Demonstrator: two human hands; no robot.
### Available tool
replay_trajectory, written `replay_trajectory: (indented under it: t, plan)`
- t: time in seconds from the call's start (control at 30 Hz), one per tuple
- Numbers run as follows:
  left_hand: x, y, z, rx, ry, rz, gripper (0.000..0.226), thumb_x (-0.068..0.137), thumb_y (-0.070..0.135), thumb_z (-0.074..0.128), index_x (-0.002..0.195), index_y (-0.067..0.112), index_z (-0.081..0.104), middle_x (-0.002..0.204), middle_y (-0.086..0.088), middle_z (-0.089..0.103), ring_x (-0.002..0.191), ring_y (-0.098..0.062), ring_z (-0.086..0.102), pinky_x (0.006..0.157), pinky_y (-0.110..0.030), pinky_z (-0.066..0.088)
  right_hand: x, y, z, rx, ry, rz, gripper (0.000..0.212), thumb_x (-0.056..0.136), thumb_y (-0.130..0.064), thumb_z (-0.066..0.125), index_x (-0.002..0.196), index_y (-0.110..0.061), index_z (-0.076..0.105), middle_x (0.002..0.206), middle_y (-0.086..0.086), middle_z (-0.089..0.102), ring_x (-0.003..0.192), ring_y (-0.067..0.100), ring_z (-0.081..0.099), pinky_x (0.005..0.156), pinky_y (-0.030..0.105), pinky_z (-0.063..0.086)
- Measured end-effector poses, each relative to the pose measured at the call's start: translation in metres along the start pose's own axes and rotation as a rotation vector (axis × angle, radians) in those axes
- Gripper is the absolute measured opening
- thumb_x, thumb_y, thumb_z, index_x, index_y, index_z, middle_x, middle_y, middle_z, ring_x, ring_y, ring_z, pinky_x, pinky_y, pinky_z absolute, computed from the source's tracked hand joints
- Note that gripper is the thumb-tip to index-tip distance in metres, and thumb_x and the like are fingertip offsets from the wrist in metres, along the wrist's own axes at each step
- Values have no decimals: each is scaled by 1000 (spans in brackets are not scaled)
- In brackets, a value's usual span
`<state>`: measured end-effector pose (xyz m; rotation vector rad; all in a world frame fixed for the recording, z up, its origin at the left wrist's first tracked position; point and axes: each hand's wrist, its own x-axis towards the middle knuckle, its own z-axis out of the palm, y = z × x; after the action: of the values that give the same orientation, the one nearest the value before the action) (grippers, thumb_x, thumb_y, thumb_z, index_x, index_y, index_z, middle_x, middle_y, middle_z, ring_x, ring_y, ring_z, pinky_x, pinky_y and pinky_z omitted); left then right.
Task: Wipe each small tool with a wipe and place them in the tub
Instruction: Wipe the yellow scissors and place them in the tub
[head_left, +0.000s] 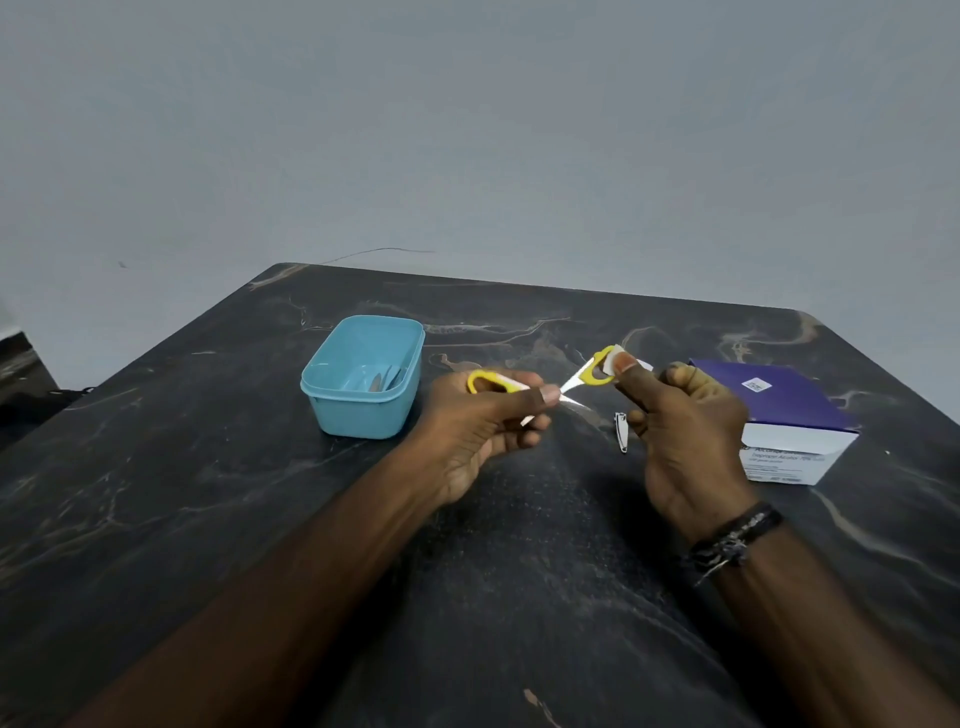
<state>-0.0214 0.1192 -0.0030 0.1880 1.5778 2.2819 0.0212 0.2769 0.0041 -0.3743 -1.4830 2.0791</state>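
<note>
Small scissors with yellow handles (592, 375) are held spread apart above the dark table. My left hand (488, 431) pinches them near one yellow handle loop and the blades. My right hand (680, 421) pinches a white wipe (613, 358) against the other yellow handle loop with thumb and fingers. A light blue tub (332, 400) stands to the left of my hands and holds a few metal tools (384, 380). A metal nail clipper (621, 431) lies on the table between my hands.
A purple and white box of wipes (795, 415) sits at the right of the dark marbled table (208, 493). A grey wall rises behind the table's far edge. My right wrist wears a dark bracelet (732, 535).
</note>
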Motion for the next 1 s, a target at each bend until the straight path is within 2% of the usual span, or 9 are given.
replay_trajectory:
  t: [0.07,0.17,0.23,0.33,0.43,0.6,0.8,1.0]
  plan:
    - [1,3,-1,-48,51,34,22,74,1,77,93,3,67,75,-11,70,57,-14,61,53,-24,52,-1,0,0,-38,-7,-32,39,77,-7,80,64,-20,45,83,13,50,77,24,48,43,19,36]
    - [1,5,-1,-115,110,67,21,74,5,77,93,1,68,75,-11,68,59,-14,60,53,-23,52,-4,1,3,-72,-41,-45,34,77,-4,78,65,-17,49,75,12,60,64,13,57,49,14,43]
    - [0,5,1,-148,156,89,24,74,8,77,94,-3,67,73,-11,68,61,-15,62,57,-26,55,-6,3,5,-75,-71,-19,34,76,-5,79,63,-16,50,70,7,63,61,12,55,49,17,43]
    - [-2,1,4,-219,225,126,19,76,8,77,90,-1,67,77,-15,71,70,-24,69,64,-30,60,-5,8,5,-113,-101,38,34,73,-8,82,66,-17,49,76,14,57,70,21,47,47,19,36]
    - [-3,1,6,-237,265,168,21,76,8,77,92,0,66,84,-18,74,78,-30,73,68,-34,61,-5,12,6,-131,-116,85,38,72,-9,83,62,-19,47,78,15,54,75,23,43,47,21,34]
    - [-4,2,8,-174,275,206,20,77,1,76,92,-4,64,82,-19,73,71,-28,73,67,-36,62,-6,12,6,-134,-96,96,40,72,-7,82,64,-20,45,70,6,61,80,24,49,51,23,36]
    - [-5,4,6,-60,258,199,23,75,1,77,93,-6,64,75,-16,72,60,-20,70,58,-29,60,-8,5,7,-117,-56,80,39,72,-6,81,63,-20,46,72,4,65,81,25,54,56,27,39]
    - [-2,1,3,25,240,207,22,76,0,77,92,-5,64,77,-18,71,57,-19,68,57,-29,59,-8,4,7,-116,-8,59,32,74,-5,81,66,-19,53,77,6,70,80,27,61,63,33,45]
